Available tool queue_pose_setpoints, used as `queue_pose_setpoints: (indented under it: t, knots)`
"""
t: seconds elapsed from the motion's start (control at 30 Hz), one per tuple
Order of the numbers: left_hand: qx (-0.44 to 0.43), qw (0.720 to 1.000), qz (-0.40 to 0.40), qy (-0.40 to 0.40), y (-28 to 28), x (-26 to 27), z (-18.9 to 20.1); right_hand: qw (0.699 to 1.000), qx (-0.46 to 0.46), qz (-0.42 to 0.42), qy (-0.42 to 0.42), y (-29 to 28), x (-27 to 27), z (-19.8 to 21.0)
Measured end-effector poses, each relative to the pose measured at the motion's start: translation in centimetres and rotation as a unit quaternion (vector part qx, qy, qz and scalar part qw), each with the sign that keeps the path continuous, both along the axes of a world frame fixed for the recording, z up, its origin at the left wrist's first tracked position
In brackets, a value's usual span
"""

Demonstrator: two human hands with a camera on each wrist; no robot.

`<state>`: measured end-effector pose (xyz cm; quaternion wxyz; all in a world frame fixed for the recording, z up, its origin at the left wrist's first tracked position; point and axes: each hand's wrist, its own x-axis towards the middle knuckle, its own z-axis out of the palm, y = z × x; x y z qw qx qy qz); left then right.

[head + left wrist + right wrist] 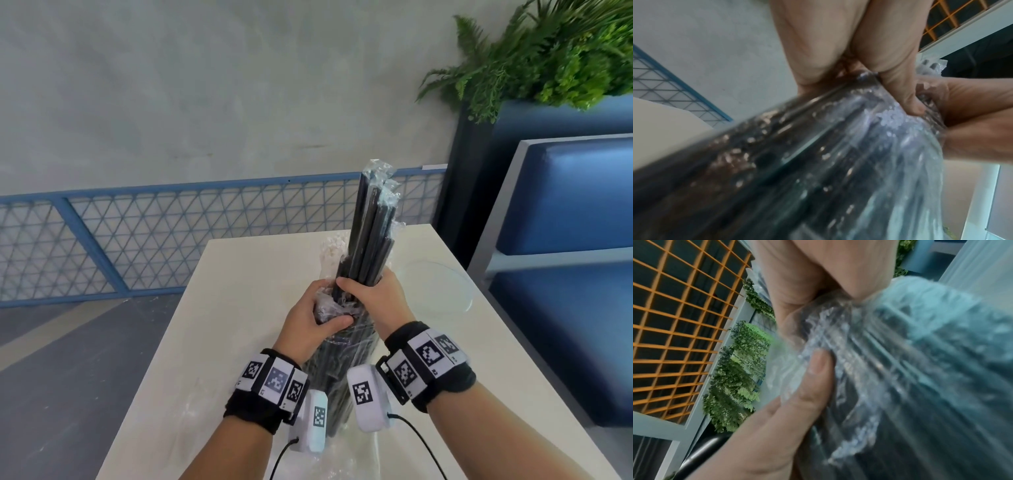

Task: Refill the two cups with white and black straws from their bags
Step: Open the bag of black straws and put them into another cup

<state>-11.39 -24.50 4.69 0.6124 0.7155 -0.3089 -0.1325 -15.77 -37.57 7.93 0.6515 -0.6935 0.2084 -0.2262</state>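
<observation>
A clear bag of black straws (342,359) stands upright over the cream table (212,325). Several black straws (371,226) stick up out of its mouth, with wrapper ends at their tips. My left hand (317,317) grips the crumpled mouth of the bag (797,162), thumb across the front. My right hand (368,286) is curled round the bundle of black straws just above it. The bag (900,369) fills the right wrist view, blurred. White straws (330,251) show behind the bundle; what holds them is hidden. A clear round cup (435,287) sits at the right.
A loose clear plastic bag (205,414) lies on the table near my left forearm. A blue mesh railing (171,233) runs behind the table. A blue bench (565,274) and a planter with ferns (548,61) stand at the right.
</observation>
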Motion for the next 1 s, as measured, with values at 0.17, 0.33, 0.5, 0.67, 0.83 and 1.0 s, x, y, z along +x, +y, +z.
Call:
queue_pose_setpoints:
  t: [0.17, 0.33, 0.5, 0.67, 0.83, 1.0]
  knots:
    - [0.001, 0.999, 0.037, 0.005, 0.1, 0.4, -0.3, 0.995, 0.060, 0.007, -0.078, -0.8, -0.4, 2.8]
    - [0.006, 0.998, 0.060, -0.021, 0.1, 0.6, -0.1, 0.986, 0.093, -0.016, -0.136, -4.0, -0.4, 7.2]
    - [0.011, 0.996, 0.074, -0.053, -0.3, 0.5, -0.1, 0.981, 0.123, -0.034, -0.148, -5.4, 0.0, 8.6]
    - [0.015, 0.992, 0.097, -0.078, -0.6, 0.6, -0.2, 0.976, 0.132, -0.050, -0.164, -5.9, -0.2, 9.3]
    - [0.022, 0.986, 0.137, -0.087, -0.4, 1.1, -0.4, 0.966, 0.122, -0.121, -0.191, -8.6, -0.7, 11.8]
    - [0.035, 0.983, 0.156, -0.094, -0.7, 1.3, -0.3, 0.959, 0.076, -0.170, -0.215, -11.2, -1.7, 13.3]
